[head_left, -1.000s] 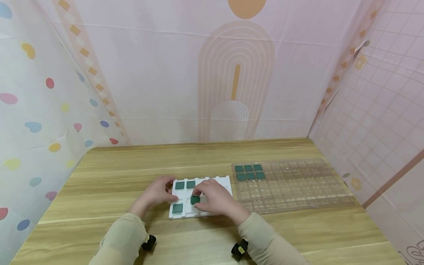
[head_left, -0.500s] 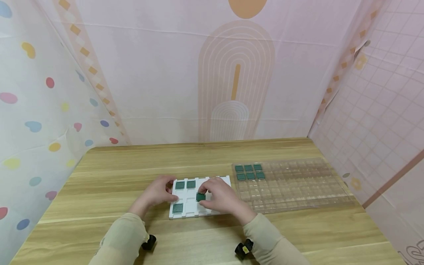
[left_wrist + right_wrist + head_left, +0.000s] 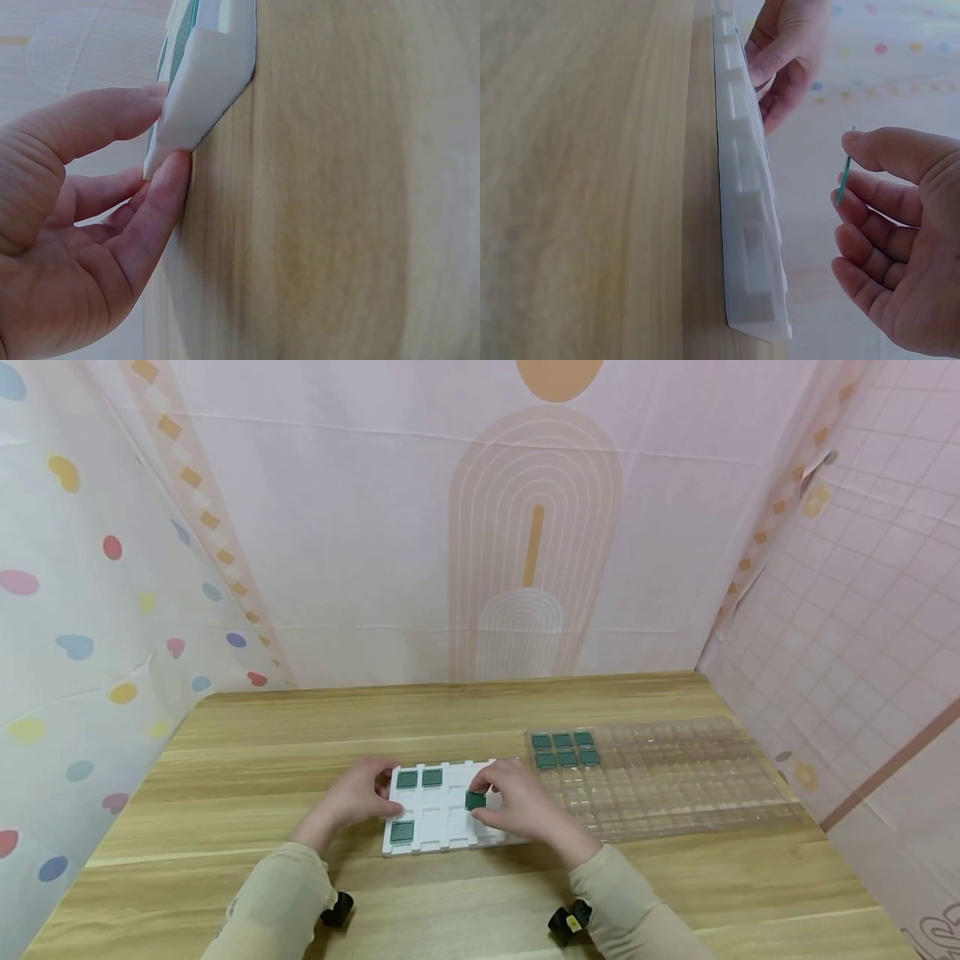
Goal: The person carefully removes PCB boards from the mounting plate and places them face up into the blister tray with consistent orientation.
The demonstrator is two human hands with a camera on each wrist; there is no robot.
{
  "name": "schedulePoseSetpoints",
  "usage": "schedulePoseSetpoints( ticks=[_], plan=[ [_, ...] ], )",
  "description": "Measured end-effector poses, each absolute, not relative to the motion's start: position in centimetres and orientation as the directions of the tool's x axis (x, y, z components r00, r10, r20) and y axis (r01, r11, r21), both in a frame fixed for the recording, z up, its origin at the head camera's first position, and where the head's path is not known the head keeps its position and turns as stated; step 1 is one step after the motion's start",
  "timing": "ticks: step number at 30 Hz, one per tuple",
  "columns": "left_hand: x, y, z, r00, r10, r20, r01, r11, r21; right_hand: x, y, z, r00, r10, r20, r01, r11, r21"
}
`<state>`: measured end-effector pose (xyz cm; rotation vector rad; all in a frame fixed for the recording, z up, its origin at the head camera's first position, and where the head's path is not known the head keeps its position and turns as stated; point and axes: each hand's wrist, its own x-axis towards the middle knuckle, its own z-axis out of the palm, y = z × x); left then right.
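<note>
My right hand (image 3: 519, 803) pinches a small green circuit board (image 3: 476, 800) between thumb and fingertips, held above the white tray (image 3: 459, 832). Seen edge-on in the right wrist view, the thin board (image 3: 845, 177) is apart from the tray. At the tray's left end, my left hand (image 3: 358, 795) grips the edge; in the left wrist view its thumb and fingers (image 3: 159, 196) touch the white edge. Two green boards (image 3: 420, 778) lie in the tray's back-left pockets and another board (image 3: 402, 832) at its front left. The right hand covers part of the tray's right side.
A long clear plastic tray (image 3: 675, 777) with many pockets lies to the right of the white one. Several green boards (image 3: 566, 759) fill pockets at its back left. Wooden tabletop (image 3: 465, 906) surrounds both, with a fabric backdrop (image 3: 360, 568) behind.
My right hand has moved to the right over the white tray, carrying the pinched circuit board with it. The left hand has stayed on the tray's left edge.
</note>
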<state>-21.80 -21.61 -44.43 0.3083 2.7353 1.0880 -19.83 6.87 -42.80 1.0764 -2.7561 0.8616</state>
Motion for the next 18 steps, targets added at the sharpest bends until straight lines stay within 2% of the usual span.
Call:
schedulePoseSetpoints(
  ticks=[11, 18],
  plan=[
    [-21.8, -21.6, -44.4, -0.964, 0.249, -0.097, 0.114, 0.712, 0.692, -20.0, 8.1, -42.8, -0.774, -0.58, 0.254, -0.619, 0.609, -0.496],
    [-21.9, -21.6, -44.5, -0.963, 0.249, -0.101, 0.113, 0.717, 0.688, -20.2, 10.2, -42.9, -0.783, -0.556, 0.278, -0.616, 0.633, -0.468]
  ],
)
